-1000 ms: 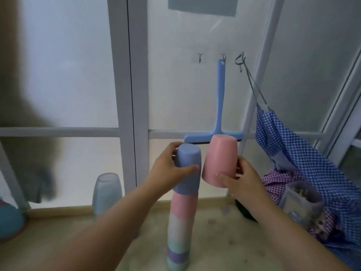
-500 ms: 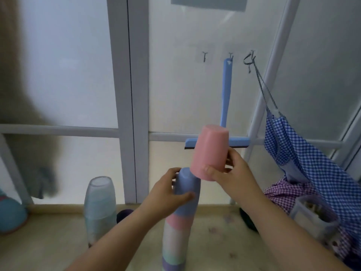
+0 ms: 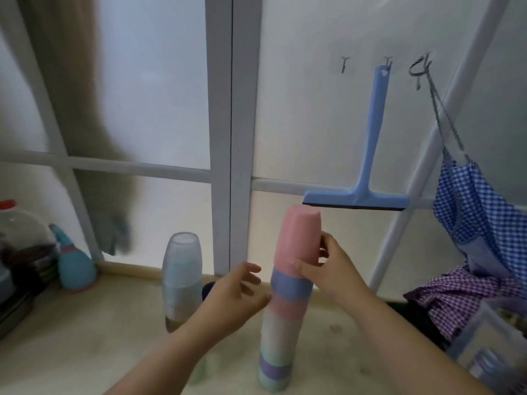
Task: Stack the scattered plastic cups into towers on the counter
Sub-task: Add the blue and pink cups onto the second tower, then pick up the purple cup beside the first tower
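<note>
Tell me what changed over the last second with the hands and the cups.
The right hand carried the pink cup leftward from beside the tower and lowered it, upside down, onto the blue cup at the top; it keeps its grip. The left hand let go of the blue cup and now hovers open beside the tower. The tower itself, the clear cups and the hanging squeegee stayed in place.

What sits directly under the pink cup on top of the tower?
The pink cup, gripped by the right hand, caps a blue cup; below come pink, pale, green and purple bands. Only each cup's lower band shows; the rest is nested out of sight.
</note>
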Available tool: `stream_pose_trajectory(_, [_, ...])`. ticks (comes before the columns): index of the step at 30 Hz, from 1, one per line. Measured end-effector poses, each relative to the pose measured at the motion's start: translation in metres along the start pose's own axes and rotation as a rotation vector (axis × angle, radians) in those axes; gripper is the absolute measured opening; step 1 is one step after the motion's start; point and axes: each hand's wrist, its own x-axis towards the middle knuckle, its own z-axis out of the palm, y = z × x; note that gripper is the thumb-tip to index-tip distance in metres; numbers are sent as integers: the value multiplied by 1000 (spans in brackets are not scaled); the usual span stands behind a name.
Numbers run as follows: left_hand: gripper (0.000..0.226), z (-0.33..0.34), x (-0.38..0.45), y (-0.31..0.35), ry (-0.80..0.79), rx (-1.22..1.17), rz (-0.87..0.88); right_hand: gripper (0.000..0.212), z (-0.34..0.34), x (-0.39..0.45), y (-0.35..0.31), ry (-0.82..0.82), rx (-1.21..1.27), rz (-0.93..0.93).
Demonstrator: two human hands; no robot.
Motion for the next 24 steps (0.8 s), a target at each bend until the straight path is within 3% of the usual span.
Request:
stream_pose_trajectory(3, [35,-1,-8,-9,18,38,-9,78,-2,-1,4,17,-23,-29])
stream_pose_trajectory(6, [29,-2,-13,-14,41,47,-13,82,-5,-7,1,141,-100,-109])
stream_pose_trajectory(11, [27,-1,-23,-17,71,92,-13,45,-5,-28,-12,328,-160,-411])
stream_pose_trajectory(14, [25,1,-31,-19,90,142,-23,34,6,-49,-11,196,-166,-515])
stream_pose_trajectory(19, [15,0,-51,-36,118,219,-79,22,52,-68,14,-173,-245,-443])
stream_pose_trajectory(24, [15,-19,-78,-55,196,218,-187,29,92,-65,29,-320,-269,-388])
